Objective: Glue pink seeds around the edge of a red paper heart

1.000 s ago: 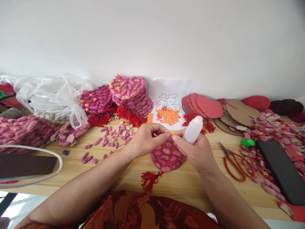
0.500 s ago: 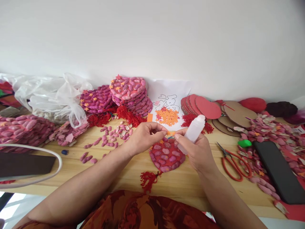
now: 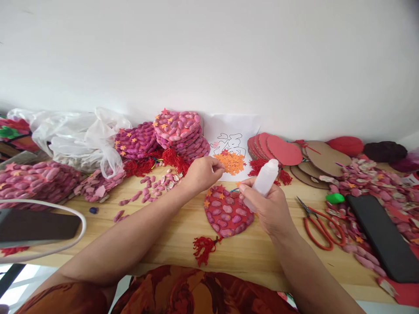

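My right hand (image 3: 270, 205) holds a white squeeze bottle (image 3: 266, 178) upright at a slant, its pale tip pointing up. Between the thumb and finger of that hand sits a small orange star (image 3: 238, 185), partly covered. My left hand (image 3: 204, 173) is at the edge of a pile of orange and red stars (image 3: 231, 164), thumb and forefinger close together; whatever may be between them is hidden. Below both hands lies a red rounded piece covered with pink peanuts (image 3: 226, 213), with a few stars along its upper left edge and a red yarn tassel (image 3: 204, 249) at its bottom.
Red-handled scissors (image 3: 322, 226) and a black phone (image 3: 384, 235) lie at the right, near scattered shells. Stacked peanut-covered pieces (image 3: 178, 126) stand at the back left beside a plastic bag (image 3: 81, 139). Red discs (image 3: 283, 149) and loose peanuts (image 3: 147, 187) are also around.
My left hand has drawn away from my right hand, slightly left and up toward the star pile. The right hand still holds the bottle, with an orange star at its fingertips.
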{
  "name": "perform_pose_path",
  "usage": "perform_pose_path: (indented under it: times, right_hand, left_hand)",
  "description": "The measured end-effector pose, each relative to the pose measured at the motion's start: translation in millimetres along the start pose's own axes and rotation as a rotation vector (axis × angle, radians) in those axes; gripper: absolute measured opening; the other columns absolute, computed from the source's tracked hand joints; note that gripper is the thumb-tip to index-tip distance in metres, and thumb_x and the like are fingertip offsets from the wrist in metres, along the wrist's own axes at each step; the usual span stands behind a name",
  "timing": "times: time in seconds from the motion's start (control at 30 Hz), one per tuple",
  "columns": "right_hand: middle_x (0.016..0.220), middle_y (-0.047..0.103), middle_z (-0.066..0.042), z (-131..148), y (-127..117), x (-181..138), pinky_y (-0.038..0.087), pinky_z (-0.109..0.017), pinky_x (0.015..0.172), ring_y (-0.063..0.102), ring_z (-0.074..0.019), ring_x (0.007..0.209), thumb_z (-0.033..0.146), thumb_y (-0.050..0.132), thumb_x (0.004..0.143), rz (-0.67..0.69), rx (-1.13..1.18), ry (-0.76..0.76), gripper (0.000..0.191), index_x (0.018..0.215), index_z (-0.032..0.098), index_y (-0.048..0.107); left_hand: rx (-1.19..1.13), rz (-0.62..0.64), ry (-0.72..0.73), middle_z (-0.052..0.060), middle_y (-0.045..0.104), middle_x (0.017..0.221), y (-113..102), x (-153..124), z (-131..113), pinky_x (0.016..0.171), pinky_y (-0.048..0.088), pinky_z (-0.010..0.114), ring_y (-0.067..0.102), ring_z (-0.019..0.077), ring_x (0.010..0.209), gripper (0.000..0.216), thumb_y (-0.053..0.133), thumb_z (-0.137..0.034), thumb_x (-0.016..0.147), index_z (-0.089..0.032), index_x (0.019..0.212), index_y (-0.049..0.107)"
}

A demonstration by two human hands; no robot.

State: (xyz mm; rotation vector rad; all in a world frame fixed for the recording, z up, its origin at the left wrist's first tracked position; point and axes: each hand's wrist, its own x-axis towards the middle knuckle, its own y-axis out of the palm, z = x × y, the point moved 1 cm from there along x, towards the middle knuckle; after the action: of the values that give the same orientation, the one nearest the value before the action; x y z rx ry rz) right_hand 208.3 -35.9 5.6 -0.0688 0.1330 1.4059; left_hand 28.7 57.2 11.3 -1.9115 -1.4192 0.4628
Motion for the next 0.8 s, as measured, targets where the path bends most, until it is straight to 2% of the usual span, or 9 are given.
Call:
perform_pose_path:
  times: [0.13,0.2,0.33,0.43,0.53,0.67,0.8]
  right_hand:
    - [0.066,0.062,-0.001,-1,-1,1,0.041,-0.029,0.058,0.054,-0.0158,0.061,0.044,0.082,0.076,-0.001,-0.004,-0.004,0.027,0.076,0.019,0.072]
    - [0.066,0.062,-0.001,-1,-1,1,0.041,-0.029,0.058,0.054,-0.0159,0.061,0.045,0.082,0.076,-0.002,-0.008,-0.004,0.027,0.077,0.019,0.072]
    - [0.066,0.063,-0.001,1,-1,-1,0.042,-0.03,0.058,0.054,-0.0158,0.061,0.043,0.081,0.078,0.006,-0.014,-0.003,0.025,0.077,0.019,0.073]
    - [0.065,0.062,0.0,2,0,-2,0.041,-0.029,0.058,0.053,-0.0147,0.06,0.042,0.081,0.078,0.02,-0.018,-0.004,0.024,0.077,0.019,0.073]
    - [0.066,0.063,0.0,2,1,-2,0.041,-0.029,0.059,0.052,-0.014,0.061,0.041,0.08,0.079,0.028,-0.023,-0.016,0.022,0.077,0.019,0.074]
    - [0.069,0.066,-0.001,3,4,-3,0.044,-0.029,0.061,0.055,-0.0143,0.063,0.04,0.081,0.077,0.037,-0.033,-0.022,0.022,0.076,0.019,0.075]
    - [0.067,0.067,-0.002,7,8,-6,0.045,-0.028,0.057,0.057,-0.0151,0.059,0.041,0.081,0.075,0.063,-0.042,0.006,0.022,0.077,0.019,0.077]
  left_hand:
    - [0.137,0.039,0.055,0.006,0.079,0.093,8,9,2,0.079,0.052,0.029,0.071,0.0211,0.084,0.022,0.061,-0.024,0.089,-0.021,0.089,0.083]
    - [0.158,0.018,0.08,0.007,0.079,0.096,7,8,1,0.083,0.052,0.03,0.071,0.0217,0.089,0.023,0.059,-0.022,0.09,-0.021,0.095,0.082]
    - [-0.032,-0.039,0.109,0.006,0.079,0.098,-8,-10,-11,0.085,0.052,0.029,0.07,0.0196,0.091,0.02,0.062,-0.029,0.093,-0.021,0.092,0.081]
    - [-0.24,0.053,0.03,0.004,0.078,0.089,-19,-29,-26,0.073,0.051,0.026,0.068,0.0167,0.08,0.024,0.066,-0.038,0.092,-0.02,0.091,0.081]
    - [-0.338,0.128,-0.064,0.003,0.079,0.089,-25,-45,-39,0.07,0.051,0.026,0.067,0.0153,0.076,0.021,0.071,-0.033,0.087,-0.019,0.097,0.081]
    - [-0.358,0.108,-0.12,0.002,0.078,0.085,-21,-53,-43,0.065,0.05,0.024,0.065,0.0142,0.072,0.015,0.074,-0.029,0.081,-0.019,0.091,0.081]
    - [-0.365,0.076,-0.125,0.0,0.076,0.077,-14,-54,-38,0.062,0.049,0.023,0.063,0.0128,0.067,0.01,0.072,-0.026,0.081,-0.019,0.084,0.078]
